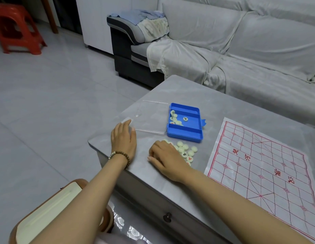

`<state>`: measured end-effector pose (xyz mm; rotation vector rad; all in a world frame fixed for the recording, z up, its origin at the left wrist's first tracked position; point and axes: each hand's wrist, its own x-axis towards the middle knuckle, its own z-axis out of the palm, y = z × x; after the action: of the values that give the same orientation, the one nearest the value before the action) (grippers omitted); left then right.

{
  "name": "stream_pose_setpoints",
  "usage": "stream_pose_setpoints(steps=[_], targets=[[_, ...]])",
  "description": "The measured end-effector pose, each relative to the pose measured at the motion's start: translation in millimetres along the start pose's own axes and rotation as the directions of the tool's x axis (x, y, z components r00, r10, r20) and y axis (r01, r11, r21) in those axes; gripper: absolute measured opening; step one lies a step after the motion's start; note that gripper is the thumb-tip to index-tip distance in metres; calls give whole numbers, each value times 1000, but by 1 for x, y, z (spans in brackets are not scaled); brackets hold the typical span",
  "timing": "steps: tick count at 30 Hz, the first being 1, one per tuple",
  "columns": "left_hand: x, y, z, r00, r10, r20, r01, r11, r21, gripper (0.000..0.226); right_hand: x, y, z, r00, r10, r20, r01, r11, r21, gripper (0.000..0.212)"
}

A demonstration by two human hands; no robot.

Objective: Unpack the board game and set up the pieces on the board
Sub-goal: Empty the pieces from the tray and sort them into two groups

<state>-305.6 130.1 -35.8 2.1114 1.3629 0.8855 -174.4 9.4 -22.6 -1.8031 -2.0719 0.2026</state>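
We see the table [214,101], cloth board [258,166] spread bare for setup, blue box [185,132] keeping leftover pieces [177,121], clear lid [153,118] steadied by flat left hand [124,137], fingers together. Right hand [166,160] curls over loose pieces [184,148] beside the box, probably gathering them; pinch unclear.

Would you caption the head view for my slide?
Right hand over loose xiangqi pieces beside the blue tray and printed board.

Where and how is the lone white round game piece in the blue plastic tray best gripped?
Pinch the white round game piece by opposite sides of its rim, fingers coming straight down from above. It lies flat and face up, and the walls of the blue plastic tray probably block a sideways approach.
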Motion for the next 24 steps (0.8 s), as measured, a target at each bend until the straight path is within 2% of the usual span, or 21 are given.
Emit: stream_pose_setpoints(steps=[2, 4, 6, 9, 15, 21, 22, 24], targets=[[-3, 2, 0, 1000, 12, 28, -13, 999, 32, 43, -9, 3, -7, 1000, 25, -16, -24, 996, 86, 24], [-4, 4, 0, 998, 5, 57, -9, 998, 60, 44, -20, 3, -13, 999, 49, 24, -51, 994, 101, 43], [-4, 6, 0, 997, 10, 79, -17, 995, 93, 46, -30, 1, -14, 992, 26, 127, -29, 999, 17, 57], [-5, 9, 0, 992, 16, 122, -33, 990, 135, 47, -38, 1, -10, 966, 20, 258, 11, 993, -120, 62], [-5, 13, 0, 984, -4, 177, -24, 988, 151, 48, -29, 2, -5, 966, 36, 255, 12, 983, -184, 70], [4, 21, 3, 987, -4, 158, -15, 993, 115, 48, -26, 3, -5, 961, 6, 278, 43, 984, -171, 66], [5, 21, 3, 987, -3, 162, -15, 994, 108, 48, -25, 3, -8, 968, -4, 250, 40, 989, -141, 65], [7, 22, 5, 983, -4, 185, -13, 996, 91, 47, -21, 11, -17, 995, 25, 99, -22, 999, -28, 58]])
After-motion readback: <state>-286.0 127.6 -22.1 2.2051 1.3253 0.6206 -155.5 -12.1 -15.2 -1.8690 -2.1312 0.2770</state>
